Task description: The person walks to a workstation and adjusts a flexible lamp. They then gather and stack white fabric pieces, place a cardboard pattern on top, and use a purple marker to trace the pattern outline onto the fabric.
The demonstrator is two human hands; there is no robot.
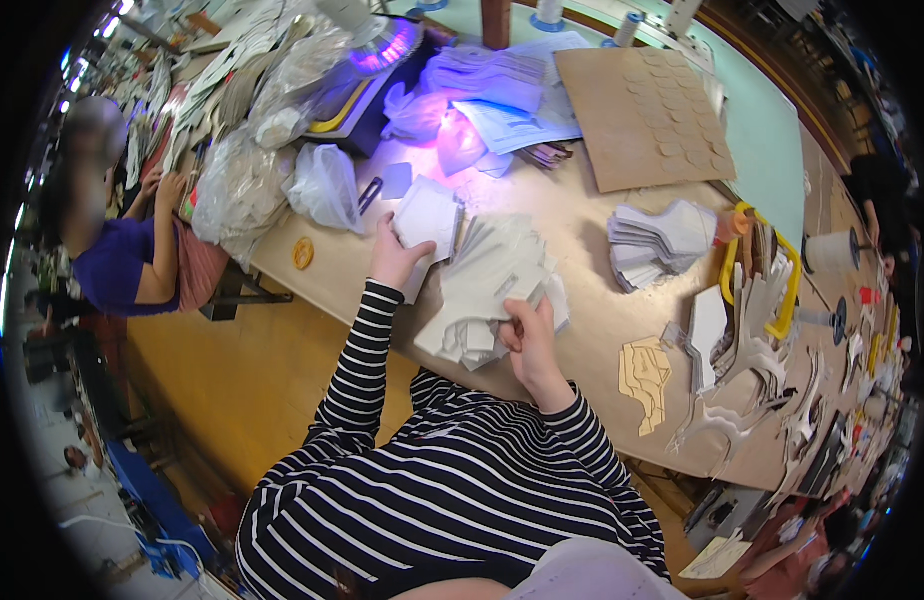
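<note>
My left hand point(394, 258) grips the near left edge of a stack of white cut pieces point(429, 215), the thumb lying on top. Beside it, a thick fan of off-white shaped cut pieces point(490, 272) spreads over the front of the table. My right hand point(531, 345) is closed at the right edge of this fan, with fingers curled and the thumb pressed to them. Whether it pinches one piece or several is hidden. A small grey-blue piece point(397, 180) lies just beyond the left stack.
On the brown-covered table point(582, 300) are a lit lamp point(384, 45), plastic bags point(327, 185), a tape roll point(302, 253) and a brown board point(642, 120). Rightward stand another stack of cut pieces point(662, 240), yellow templates point(644, 380) and a yellow basket point(790, 280). A person point(132, 250) sits at left.
</note>
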